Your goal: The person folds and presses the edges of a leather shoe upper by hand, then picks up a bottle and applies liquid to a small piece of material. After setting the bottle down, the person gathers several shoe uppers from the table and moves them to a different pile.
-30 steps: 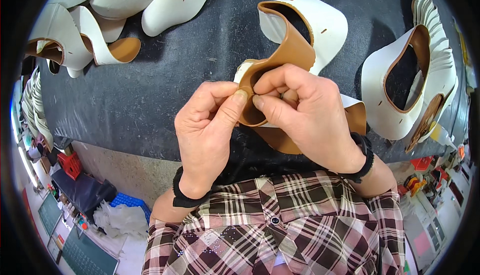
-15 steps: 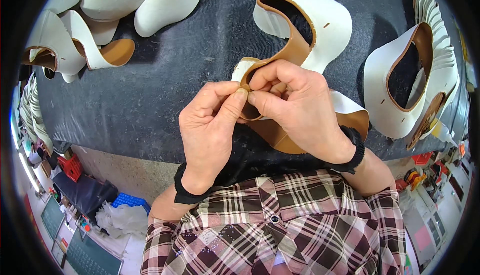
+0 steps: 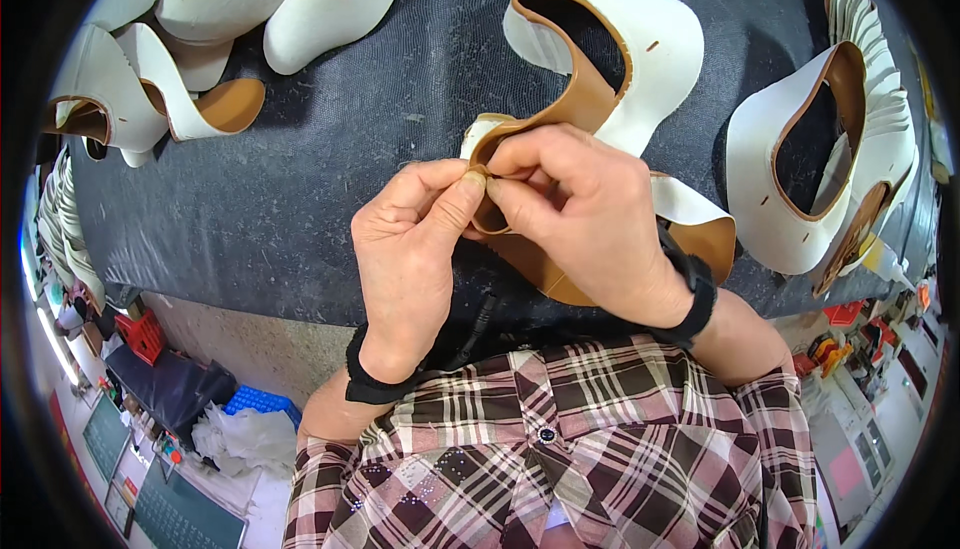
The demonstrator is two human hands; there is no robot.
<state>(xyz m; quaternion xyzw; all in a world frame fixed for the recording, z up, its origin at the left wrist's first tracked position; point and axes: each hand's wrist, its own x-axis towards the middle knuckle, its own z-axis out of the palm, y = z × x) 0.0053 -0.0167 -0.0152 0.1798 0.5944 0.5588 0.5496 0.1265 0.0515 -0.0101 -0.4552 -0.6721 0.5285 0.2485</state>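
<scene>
Brown-lined white piece (image 3: 655,69) supported on the black surface (image 3: 260,219), its brown edge pinched between nearly closed thumb and fingers of the left hand (image 3: 405,254), gripped likewise just beside by the right hand (image 3: 595,219)

Curved piece (image 3: 590,99): was white on one face, tan on the other, with small brown marks.
Curl: formed loops, the tan left end pinched.
Position: rested on the dark counter (image 3: 400,69).

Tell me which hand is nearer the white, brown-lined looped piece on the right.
Right. The right hand is left of the looped piece, not touching it; the left hand is farther left.
</scene>
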